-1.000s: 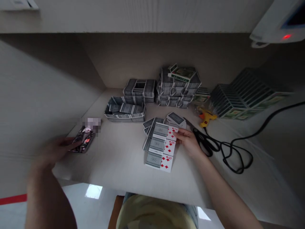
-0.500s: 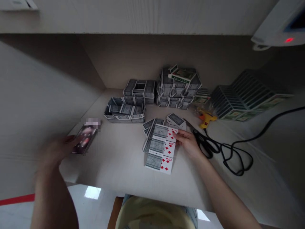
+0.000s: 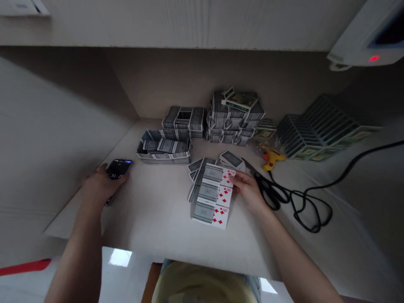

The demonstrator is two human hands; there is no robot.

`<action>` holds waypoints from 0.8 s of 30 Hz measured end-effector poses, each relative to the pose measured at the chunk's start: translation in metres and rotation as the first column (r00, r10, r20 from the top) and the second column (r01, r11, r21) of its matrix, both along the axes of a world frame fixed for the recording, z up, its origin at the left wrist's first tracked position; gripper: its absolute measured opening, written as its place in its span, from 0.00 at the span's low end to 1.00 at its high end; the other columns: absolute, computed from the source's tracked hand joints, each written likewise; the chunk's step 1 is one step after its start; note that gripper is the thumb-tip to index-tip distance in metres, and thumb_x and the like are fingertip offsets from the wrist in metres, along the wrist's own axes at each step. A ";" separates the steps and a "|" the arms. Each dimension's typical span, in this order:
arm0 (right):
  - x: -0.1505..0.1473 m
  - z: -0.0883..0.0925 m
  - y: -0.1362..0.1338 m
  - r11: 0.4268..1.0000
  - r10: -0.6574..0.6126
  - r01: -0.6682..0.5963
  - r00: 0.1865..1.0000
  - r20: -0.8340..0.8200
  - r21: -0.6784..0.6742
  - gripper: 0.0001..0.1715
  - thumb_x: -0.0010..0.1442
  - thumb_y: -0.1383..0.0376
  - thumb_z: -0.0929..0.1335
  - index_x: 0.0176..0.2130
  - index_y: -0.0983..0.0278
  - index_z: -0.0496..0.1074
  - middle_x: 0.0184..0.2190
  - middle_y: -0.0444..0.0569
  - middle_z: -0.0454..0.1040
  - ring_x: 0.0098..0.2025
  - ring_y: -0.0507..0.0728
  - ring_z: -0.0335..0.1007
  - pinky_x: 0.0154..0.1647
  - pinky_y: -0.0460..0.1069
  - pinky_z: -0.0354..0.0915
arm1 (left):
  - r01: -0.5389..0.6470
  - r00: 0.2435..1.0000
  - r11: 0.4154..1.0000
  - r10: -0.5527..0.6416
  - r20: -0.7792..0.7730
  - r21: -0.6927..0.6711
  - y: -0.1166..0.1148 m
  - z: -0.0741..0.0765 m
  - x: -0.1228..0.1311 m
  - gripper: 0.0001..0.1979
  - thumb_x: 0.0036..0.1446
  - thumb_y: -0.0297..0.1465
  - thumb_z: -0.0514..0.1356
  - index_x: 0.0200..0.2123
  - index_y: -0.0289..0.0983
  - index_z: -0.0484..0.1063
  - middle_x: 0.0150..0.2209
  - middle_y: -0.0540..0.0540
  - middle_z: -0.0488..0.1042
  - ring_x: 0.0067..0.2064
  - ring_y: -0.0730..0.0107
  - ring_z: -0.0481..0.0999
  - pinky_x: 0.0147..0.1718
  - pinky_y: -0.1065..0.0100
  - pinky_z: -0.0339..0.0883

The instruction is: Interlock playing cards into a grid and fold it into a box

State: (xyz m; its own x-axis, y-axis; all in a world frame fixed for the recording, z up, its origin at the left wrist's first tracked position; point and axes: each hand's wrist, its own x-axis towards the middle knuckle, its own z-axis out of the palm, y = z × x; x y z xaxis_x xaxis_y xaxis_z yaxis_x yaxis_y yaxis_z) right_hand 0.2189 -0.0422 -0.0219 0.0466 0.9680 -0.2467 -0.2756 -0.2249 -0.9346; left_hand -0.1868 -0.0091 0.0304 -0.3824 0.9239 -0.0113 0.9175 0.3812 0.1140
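Observation:
My left hand (image 3: 100,182) is closed round a dark smartphone (image 3: 119,167) at the left of the tabletop, fingers on one long edge and thumb on the other. The hand covers the phone's middle. Pinched at its upper right corner, a panel of joined playing cards (image 3: 208,192) is in my right hand (image 3: 248,190). Three diamond faces, 7, 8 and 9, show along its right side, with patterned backs to the left. Loose face-down cards (image 3: 196,165) lie partly under the panel. Behind it is a small pile of cards (image 3: 232,159).
An open box made of cards (image 3: 164,158) holds folded card pieces. Behind stand more card-built boxes (image 3: 235,122). At the right are black scissors (image 3: 269,191), a yellow glue gun (image 3: 272,158), a looped black cable (image 3: 311,210) and stacked card packs (image 3: 325,130). A shelf edge (image 3: 189,38) overhangs.
My left hand has come round the phone, now gripping it across both edges. The phone's bright picture has given way to a mostly dark screen. My right hand and the card panel stay put.

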 end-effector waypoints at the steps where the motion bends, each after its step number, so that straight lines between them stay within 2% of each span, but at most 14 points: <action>1: 0.000 -0.001 0.001 0.998 -0.060 0.060 0.998 -0.016 0.003 0.19 0.40 0.56 0.74 0.33 0.61 0.72 0.30 0.47 0.76 0.30 0.58 0.71 0.27 0.51 0.66 | -0.027 0.998 0.999 0.025 -0.054 -0.047 -0.001 0.000 0.000 0.47 0.43 0.57 0.52 0.57 0.28 0.54 0.45 0.27 0.71 0.44 0.40 0.70 0.34 0.61 0.61; 3: 0.001 -0.002 0.003 0.986 -0.168 0.169 0.985 -0.048 0.010 0.20 0.40 0.56 0.74 0.33 0.60 0.69 0.29 0.45 0.75 0.30 0.58 0.71 0.27 0.51 0.66 | -0.048 0.996 0.996 0.042 -0.078 -0.076 -0.001 -0.001 -0.001 0.46 0.44 0.57 0.51 0.58 0.30 0.52 0.47 0.29 0.71 0.45 0.42 0.70 0.34 0.62 0.61; 5: 0.002 -0.003 0.004 0.975 -0.222 0.223 0.973 -0.068 0.013 0.21 0.39 0.58 0.74 0.34 0.59 0.67 0.28 0.44 0.75 0.29 0.57 0.70 0.27 0.51 0.66 | -0.038 0.998 0.998 0.035 -0.056 -0.051 -0.002 -0.003 -0.001 0.46 0.45 0.57 0.50 0.58 0.30 0.51 0.49 0.30 0.69 0.47 0.43 0.70 0.36 0.61 0.61; 9: 0.003 -0.003 0.004 0.980 -0.198 0.198 0.978 -0.069 0.004 0.22 0.38 0.60 0.74 0.33 0.59 0.65 0.28 0.43 0.75 0.28 0.57 0.70 0.27 0.51 0.65 | 0.019 0.996 0.999 -0.016 -0.088 0.038 -0.003 -0.004 0.006 0.47 0.45 0.54 0.53 0.59 0.25 0.50 0.53 0.26 0.64 0.52 0.40 0.65 0.44 0.56 0.57; 11: 0.003 -0.002 0.004 0.986 -0.167 0.167 0.985 -0.050 0.001 0.22 0.39 0.60 0.74 0.34 0.59 0.65 0.27 0.43 0.75 0.28 0.57 0.71 0.28 0.51 0.65 | 0.057 0.992 0.980 -0.035 -0.118 0.189 -0.005 0.001 0.018 0.41 0.46 0.51 0.55 0.55 0.26 0.58 0.52 0.28 0.65 0.53 0.43 0.63 0.48 0.53 0.53; 12: 0.002 -0.003 0.004 0.988 -0.154 0.155 0.987 -0.042 0.005 0.21 0.39 0.60 0.74 0.34 0.59 0.65 0.26 0.43 0.75 0.28 0.58 0.71 0.28 0.51 0.65 | 0.082 0.993 0.943 -0.050 -0.105 0.321 -0.006 0.004 0.028 0.34 0.49 0.48 0.55 0.52 0.29 0.62 0.51 0.31 0.67 0.53 0.47 0.64 0.50 0.54 0.53; 14: 0.002 -0.004 0.003 0.990 -0.141 0.142 0.989 -0.033 0.017 0.21 0.40 0.61 0.74 0.34 0.60 0.65 0.26 0.43 0.75 0.28 0.58 0.71 0.29 0.51 0.64 | 0.074 0.991 0.861 -0.122 0.062 0.503 -0.011 0.012 0.052 0.25 0.54 0.45 0.52 0.47 0.34 0.67 0.45 0.38 0.71 0.47 0.56 0.68 0.46 0.59 0.58; 15: 0.002 -0.004 0.003 0.990 -0.139 0.140 0.990 -0.032 0.016 0.20 0.40 0.61 0.74 0.34 0.60 0.66 0.26 0.43 0.75 0.28 0.58 0.71 0.29 0.51 0.64 | 0.051 0.961 0.844 -0.188 0.204 0.534 -0.014 0.016 0.067 0.22 0.55 0.45 0.51 0.45 0.35 0.68 0.41 0.41 0.73 0.41 0.61 0.71 0.42 0.62 0.62; 16: 0.002 -0.004 0.002 0.990 -0.140 0.140 0.990 -0.035 0.009 0.20 0.39 0.61 0.74 0.34 0.60 0.65 0.27 0.43 0.75 0.27 0.58 0.71 0.28 0.51 0.64 | 0.035 0.896 0.847 -0.262 0.359 0.531 -0.017 0.018 0.084 0.21 0.55 0.45 0.51 0.43 0.35 0.69 0.38 0.43 0.73 0.36 0.65 0.72 0.37 0.65 0.64; 17: 0.002 -0.004 0.002 0.990 -0.139 0.138 0.989 -0.044 -0.004 0.21 0.39 0.62 0.74 0.34 0.60 0.65 0.27 0.43 0.75 0.27 0.57 0.71 0.27 0.51 0.64 | 0.060 0.790 0.869 -0.342 0.509 0.491 -0.020 0.019 0.101 0.20 0.56 0.45 0.49 0.40 0.36 0.69 0.33 0.46 0.73 0.31 0.68 0.71 0.33 0.67 0.65; 18: 0.001 -0.002 0.001 0.991 -0.135 0.134 0.989 -0.060 -0.018 0.21 0.39 0.62 0.74 0.34 0.60 0.65 0.27 0.43 0.75 0.26 0.57 0.71 0.26 0.50 0.64 | 0.146 0.675 0.888 -0.411 0.613 0.435 -0.023 0.019 0.119 0.20 0.57 0.45 0.48 0.40 0.36 0.69 0.32 0.46 0.73 0.29 0.69 0.71 0.32 0.67 0.65; 20: -0.001 0.001 -0.001 0.993 -0.112 0.110 0.989 -0.097 -0.031 0.22 0.39 0.62 0.74 0.34 0.59 0.64 0.28 0.43 0.75 0.26 0.56 0.70 0.25 0.50 0.65 | 0.273 0.516 0.888 -0.460 0.723 0.370 -0.026 0.012 0.155 0.19 0.56 0.45 0.50 0.42 0.37 0.68 0.35 0.46 0.73 0.30 0.68 0.72 0.32 0.67 0.65; 23: -0.005 0.006 -0.004 0.999 -0.049 0.047 0.993 -0.104 -0.022 0.23 0.40 0.60 0.74 0.35 0.59 0.63 0.28 0.44 0.74 0.26 0.55 0.69 0.26 0.50 0.66 | 0.414 0.365 0.848 -0.488 0.793 0.331 -0.023 -0.006 0.200 0.23 0.52 0.45 0.56 0.49 0.39 0.63 0.43 0.42 0.72 0.37 0.63 0.73 0.37 0.63 0.65; 24: -0.006 0.006 -0.005 1.000 -0.026 0.025 0.996 -0.090 -0.018 0.23 0.40 0.59 0.74 0.35 0.59 0.64 0.28 0.44 0.74 0.26 0.55 0.69 0.26 0.50 0.66 | 0.442 0.337 0.833 -0.498 0.799 0.333 -0.021 -0.013 0.211 0.24 0.52 0.45 0.56 0.49 0.39 0.62 0.42 0.41 0.72 0.39 0.61 0.73 0.38 0.62 0.65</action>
State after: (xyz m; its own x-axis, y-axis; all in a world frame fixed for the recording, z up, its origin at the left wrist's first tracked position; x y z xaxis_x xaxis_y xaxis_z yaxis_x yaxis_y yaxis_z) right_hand 0.2132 -0.0473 -0.0162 0.0480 0.9625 -0.2671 -0.3649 -0.2320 -0.9017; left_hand 0.0246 -0.0301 0.0176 0.2894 0.9572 -0.0038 0.3827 -0.1120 0.9170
